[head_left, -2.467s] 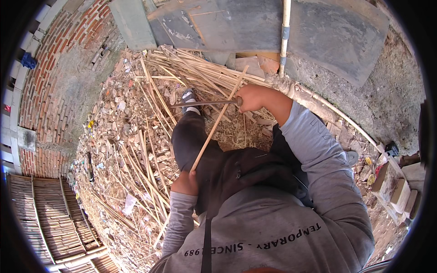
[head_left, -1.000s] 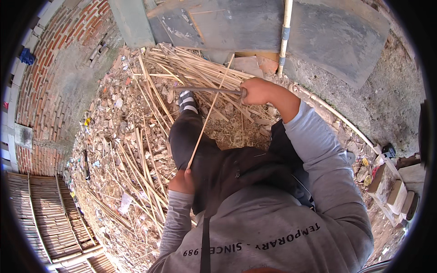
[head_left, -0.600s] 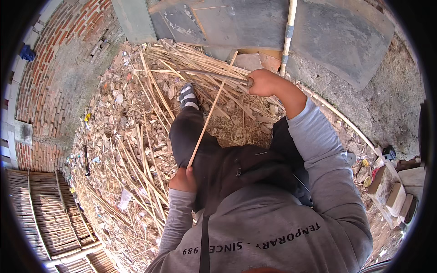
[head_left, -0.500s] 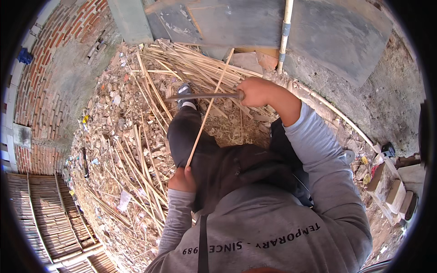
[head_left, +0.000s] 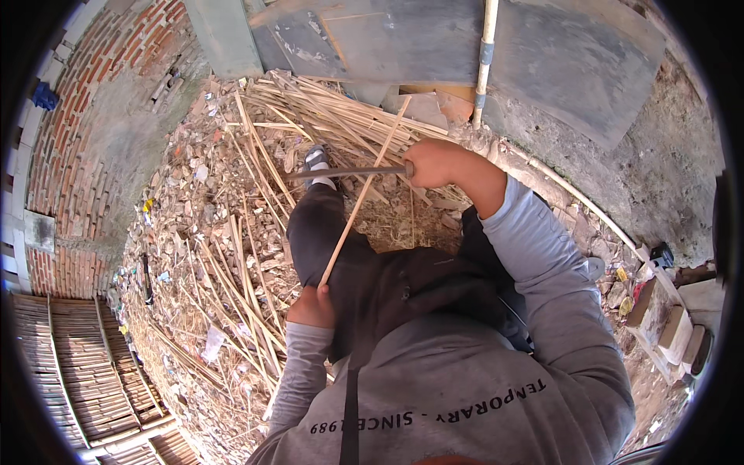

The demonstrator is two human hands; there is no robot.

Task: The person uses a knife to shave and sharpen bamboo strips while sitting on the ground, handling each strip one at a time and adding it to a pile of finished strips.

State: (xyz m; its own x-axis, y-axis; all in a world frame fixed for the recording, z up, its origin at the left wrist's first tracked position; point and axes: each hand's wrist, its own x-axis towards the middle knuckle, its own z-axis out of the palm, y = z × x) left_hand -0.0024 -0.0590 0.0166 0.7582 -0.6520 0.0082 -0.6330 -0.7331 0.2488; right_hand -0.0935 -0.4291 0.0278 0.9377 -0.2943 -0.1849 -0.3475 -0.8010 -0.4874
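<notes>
Wooden strip (head_left: 358, 206): slanting above ground (head_left: 182, 203), tip toward its far edge | handling: probably light, springy, splintery; grip near end | left hand (head_left: 313, 307): grasping near end | right hand (head_left: 438, 164): clenched on blade (head_left: 349, 171), crossing strip

Two bare hands (head_left: 311, 307), one long, narrow dark blade (head_left: 341, 172), one held slender pale strip (head_left: 363, 195), one upright white pipe (head_left: 488, 31); loose pale ground strips (head_left: 341, 105) too overlapped to count.

The knife (head_left: 345, 172) crosses the wooden strip (head_left: 358, 205), ahead of the left grip (head_left: 311, 308). Farther ahead, a strip pile (head_left: 333, 107) lies before the panel (head_left: 418, 46); a pipe (head_left: 486, 66) stands to its right. Loose strips (head_left: 246, 310) lie at left.
</notes>
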